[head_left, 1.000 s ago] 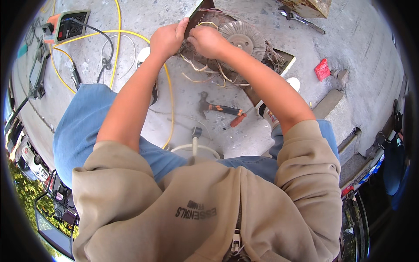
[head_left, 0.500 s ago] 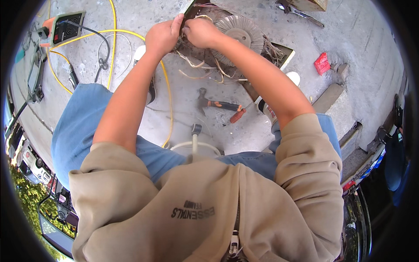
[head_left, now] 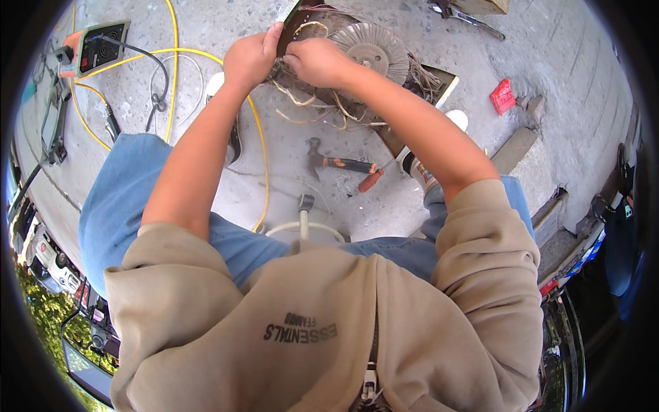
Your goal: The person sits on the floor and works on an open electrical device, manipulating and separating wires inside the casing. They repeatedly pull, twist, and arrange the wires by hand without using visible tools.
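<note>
My left hand (head_left: 250, 58) is closed at the left edge of a rusty brown metal frame (head_left: 439, 86), thumb stretched along its side. Just to the right, my right hand (head_left: 321, 62) has its fingers curled together over the frame and its wires. Whatever either hand grips is hidden behind the fingers. Beside my right hand, a grey finned wheel (head_left: 371, 58) with a round hub sits in the frame. Pale loose wires (head_left: 302, 99) spill out below my hands, and a bundle of grey wires (head_left: 424, 77) lies at the wheel's right.
On the concrete floor (head_left: 384, 220) lie a hammer (head_left: 343, 163) and a red-handled screwdriver (head_left: 371, 180). A yellow hose (head_left: 263, 151) loops at left near an orange-and-black machine (head_left: 96, 48). An adjustable wrench (head_left: 473, 22), a red packet (head_left: 502, 97) and a block (head_left: 516, 150) lie to the right.
My right hand has shifted slightly down and right, opening a small gap from my left hand. The whole view has slid a little; the floor objects stay put.
</note>
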Demonstrator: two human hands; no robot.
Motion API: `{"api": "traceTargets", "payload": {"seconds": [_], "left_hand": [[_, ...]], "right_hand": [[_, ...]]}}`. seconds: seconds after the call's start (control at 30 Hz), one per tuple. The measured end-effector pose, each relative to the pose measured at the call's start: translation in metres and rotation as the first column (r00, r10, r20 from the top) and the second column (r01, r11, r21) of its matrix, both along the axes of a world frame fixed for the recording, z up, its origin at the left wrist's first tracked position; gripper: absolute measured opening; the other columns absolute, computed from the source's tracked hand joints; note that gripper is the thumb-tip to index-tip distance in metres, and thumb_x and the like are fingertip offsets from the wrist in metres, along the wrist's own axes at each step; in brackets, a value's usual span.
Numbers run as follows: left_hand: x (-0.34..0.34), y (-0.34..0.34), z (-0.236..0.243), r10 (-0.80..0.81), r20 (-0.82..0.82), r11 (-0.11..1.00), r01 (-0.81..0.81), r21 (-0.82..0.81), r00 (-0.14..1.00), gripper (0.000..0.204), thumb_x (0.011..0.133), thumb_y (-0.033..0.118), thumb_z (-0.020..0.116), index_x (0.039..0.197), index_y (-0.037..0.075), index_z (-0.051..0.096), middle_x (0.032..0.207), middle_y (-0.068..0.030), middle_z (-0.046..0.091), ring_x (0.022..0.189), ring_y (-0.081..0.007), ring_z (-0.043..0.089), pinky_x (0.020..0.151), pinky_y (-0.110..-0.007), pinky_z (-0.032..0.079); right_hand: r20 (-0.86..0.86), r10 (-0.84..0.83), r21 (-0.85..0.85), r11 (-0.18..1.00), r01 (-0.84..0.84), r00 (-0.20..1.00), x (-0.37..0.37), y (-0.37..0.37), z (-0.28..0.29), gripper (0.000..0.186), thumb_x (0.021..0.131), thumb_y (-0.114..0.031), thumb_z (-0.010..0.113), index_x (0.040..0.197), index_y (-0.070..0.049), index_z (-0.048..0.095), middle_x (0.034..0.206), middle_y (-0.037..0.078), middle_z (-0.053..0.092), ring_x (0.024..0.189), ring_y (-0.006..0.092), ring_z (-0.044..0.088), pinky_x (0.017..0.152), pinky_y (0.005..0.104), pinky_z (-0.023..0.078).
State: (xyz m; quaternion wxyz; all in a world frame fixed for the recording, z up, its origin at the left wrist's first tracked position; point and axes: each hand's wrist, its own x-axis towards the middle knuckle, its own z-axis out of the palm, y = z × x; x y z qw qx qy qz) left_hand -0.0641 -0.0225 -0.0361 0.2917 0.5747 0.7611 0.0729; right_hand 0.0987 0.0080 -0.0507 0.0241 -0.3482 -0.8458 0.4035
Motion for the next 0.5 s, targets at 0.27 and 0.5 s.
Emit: {"api": "traceTargets", "payload": {"seconds": [0.27, 0.5], "left_hand": [[0.002, 0.003, -0.002, 0.01, -0.007, 1.0, -0.01, -0.02, 1.0, 0.065, 0.095, 0.06, 0.031, 0.078, 0.011, 0.07, 0.08, -0.0166, 0.067, 0.082, -0.038, 0.062, 0.071, -0.045, 0.048], [0.003, 0.0, 0.0, 0.009, -0.005, 1.0, -0.009, -0.019, 1.0, 0.067, 0.095, 0.061, 0.03, 0.078, 0.01, 0.07, 0.08, -0.0164, 0.067, 0.082, -0.0379, 0.062, 0.071, -0.044, 0.048]], "right_hand": [[0.15, -0.154, -0.009, 0.987, 0.157, 0.977, -0.015, 0.002, -0.024, 0.021, 0.085, -0.018, 0.056, 0.086, -0.002, 0.07, 0.09, 0.019, 0.069, 0.088, 0.0352, 0.067, 0.079, 0.045, 0.053], [0.03, -0.128, -0.142, 0.981, 0.131, 0.991, -0.001, 0.008, 0.008, 0.02, 0.082, -0.016, 0.057, 0.089, 0.0, 0.068, 0.093, 0.021, 0.068, 0.091, 0.0358, 0.065, 0.079, 0.0454, 0.052]]}}
